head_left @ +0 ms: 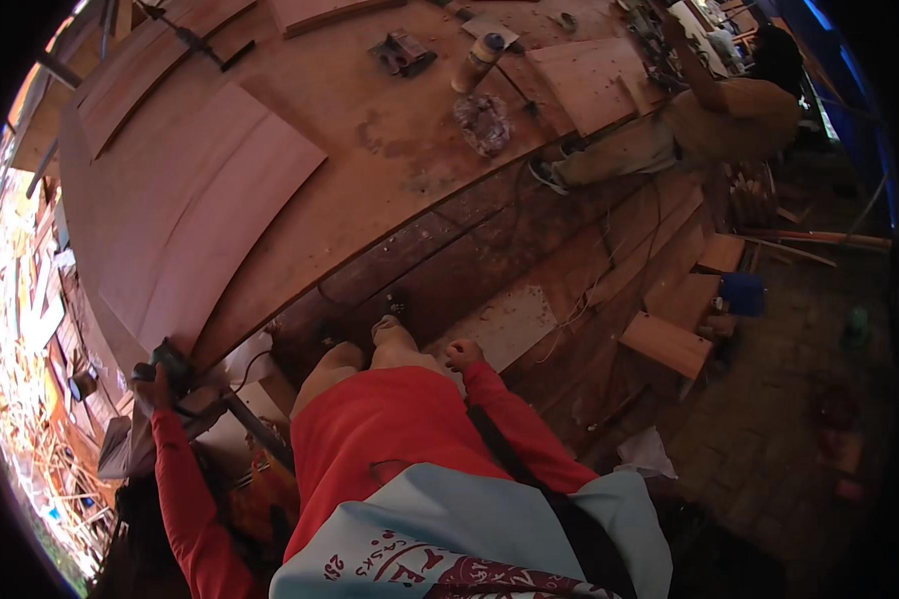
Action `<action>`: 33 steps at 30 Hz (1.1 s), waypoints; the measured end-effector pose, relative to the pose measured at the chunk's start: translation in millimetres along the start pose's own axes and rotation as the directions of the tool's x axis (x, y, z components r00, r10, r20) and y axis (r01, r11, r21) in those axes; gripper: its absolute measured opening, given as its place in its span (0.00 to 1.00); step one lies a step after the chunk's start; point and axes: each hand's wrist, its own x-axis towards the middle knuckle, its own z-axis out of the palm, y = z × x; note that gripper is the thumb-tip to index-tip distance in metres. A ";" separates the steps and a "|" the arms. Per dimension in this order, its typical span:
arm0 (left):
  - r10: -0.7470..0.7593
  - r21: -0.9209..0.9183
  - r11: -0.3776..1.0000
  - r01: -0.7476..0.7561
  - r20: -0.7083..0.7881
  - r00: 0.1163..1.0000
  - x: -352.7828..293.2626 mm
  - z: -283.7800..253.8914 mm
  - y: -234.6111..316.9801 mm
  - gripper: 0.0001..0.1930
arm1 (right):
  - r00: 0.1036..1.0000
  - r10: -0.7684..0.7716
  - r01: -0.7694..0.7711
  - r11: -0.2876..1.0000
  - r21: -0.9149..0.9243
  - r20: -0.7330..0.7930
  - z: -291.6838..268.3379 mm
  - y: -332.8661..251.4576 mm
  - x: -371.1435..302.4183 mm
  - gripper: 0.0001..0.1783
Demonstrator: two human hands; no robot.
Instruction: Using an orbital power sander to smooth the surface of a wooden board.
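My left hand grips a dark power tool at the near left corner of a long wooden workbench, beside a large thin plywood sheet lying flat on it. My right hand is a closed fist held near my raised knee, holding nothing I can see. Both arms wear red sleeves. A black cord runs from the tool down past the bench edge.
Another person in a tan shirt sits on the bench's far right end. A bottle, a crumpled plastic bag and boards lie on the bench. Wood offcuts and a blue container sit on the floor to the right.
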 end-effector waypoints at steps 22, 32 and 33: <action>0.064 -0.059 0.996 -0.065 -0.029 0.998 -18.5 -0.8 139.9 0.34 | 0.999 0.044 -0.043 0.994 0.098 -0.009 -14.9 23.1 -5.9 0.12; 0.275 -0.112 0.955 -0.273 -0.001 0.962 -14.8 2.2 211.9 0.31 | 0.998 0.065 -0.062 0.992 0.111 -0.023 -27.2 19.9 1.7 0.12; 0.278 -0.110 0.955 -0.277 0.000 0.960 -11.8 3.2 220.0 0.31 | 0.997 0.068 -0.064 0.991 0.114 -0.029 -27.7 19.5 0.7 0.12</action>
